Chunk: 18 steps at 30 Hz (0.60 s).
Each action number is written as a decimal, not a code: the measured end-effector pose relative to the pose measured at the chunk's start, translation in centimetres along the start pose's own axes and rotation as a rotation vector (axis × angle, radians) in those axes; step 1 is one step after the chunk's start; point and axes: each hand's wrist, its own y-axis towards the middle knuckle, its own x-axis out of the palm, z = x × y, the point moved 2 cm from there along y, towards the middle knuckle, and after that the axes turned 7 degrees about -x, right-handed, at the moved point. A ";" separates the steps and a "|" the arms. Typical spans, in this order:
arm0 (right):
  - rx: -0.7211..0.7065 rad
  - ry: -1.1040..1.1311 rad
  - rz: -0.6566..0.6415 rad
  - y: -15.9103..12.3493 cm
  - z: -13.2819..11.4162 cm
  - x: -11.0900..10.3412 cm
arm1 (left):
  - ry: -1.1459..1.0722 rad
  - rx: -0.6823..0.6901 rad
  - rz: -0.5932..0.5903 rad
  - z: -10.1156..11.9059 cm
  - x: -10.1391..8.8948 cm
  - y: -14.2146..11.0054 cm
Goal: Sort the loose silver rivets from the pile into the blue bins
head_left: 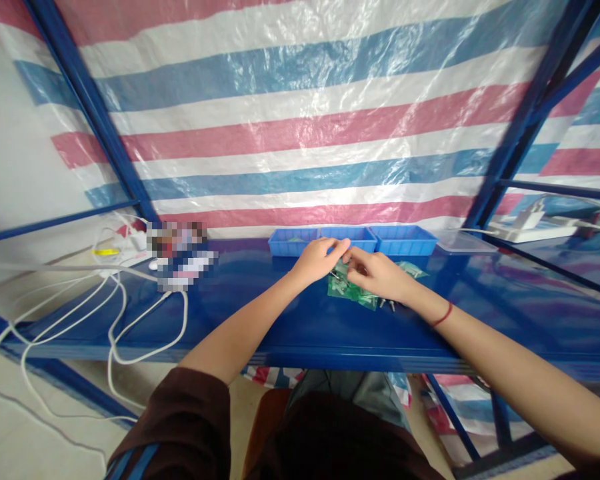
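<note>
My left hand [319, 259] and my right hand [380, 275] meet above the blue table, fingertips close together in front of the blue bins. The left thumb and fingers are pinched together; anything between them is too small or hidden to name. My right index finger and thumb are curled, and what they hold cannot be made out. Beneath the right hand lies a green plastic bag [349, 293] with small light and metallic pieces on it. A few small metal parts [387, 305] rest on the table beside the bag, near the right wrist.
Three joined blue bins [405, 241] stand along the back of the table [290, 327]. A flat clear lid or tray [465, 242] is to their right. White cables [125, 313] loop over the left side, near blurred items. A power strip [535, 230] sits at far right.
</note>
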 end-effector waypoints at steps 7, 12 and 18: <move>0.459 0.582 0.307 0.3 3.0 -0.4 | -0.383 -0.126 -0.163 -0.8 2.1 0.1; 0.424 0.731 0.300 0.4 2.6 -0.4 | -0.567 -0.193 -0.127 -1.1 2.8 0.5; 0.260 0.626 0.324 0.4 3.6 -0.4 | -0.623 -0.262 -0.108 -0.7 2.2 0.6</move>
